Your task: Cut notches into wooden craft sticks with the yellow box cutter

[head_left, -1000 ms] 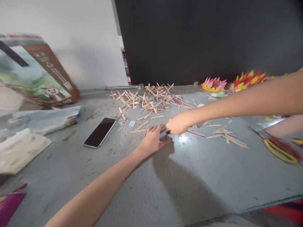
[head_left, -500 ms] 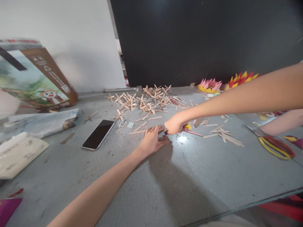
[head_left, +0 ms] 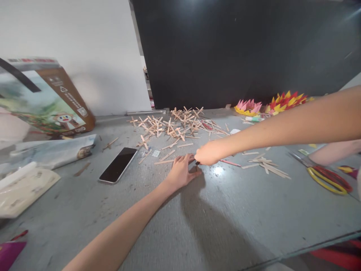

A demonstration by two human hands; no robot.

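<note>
Now the yellow bit seen behind the right hand (head_left: 209,153) half a second ago is hidden; the left hand (head_left: 181,171) stays braced on the table (head_left: 158,226), so work apparently continues at one spot. The right is closed around a dark-tipped tool (head_left: 197,163), whose tip sits between the hands, pointing leftward; its long axis, mostly hidden, seems crosswise. The left's thumb stands apart; whether its fingers pin anything, I cannot tell.
</note>
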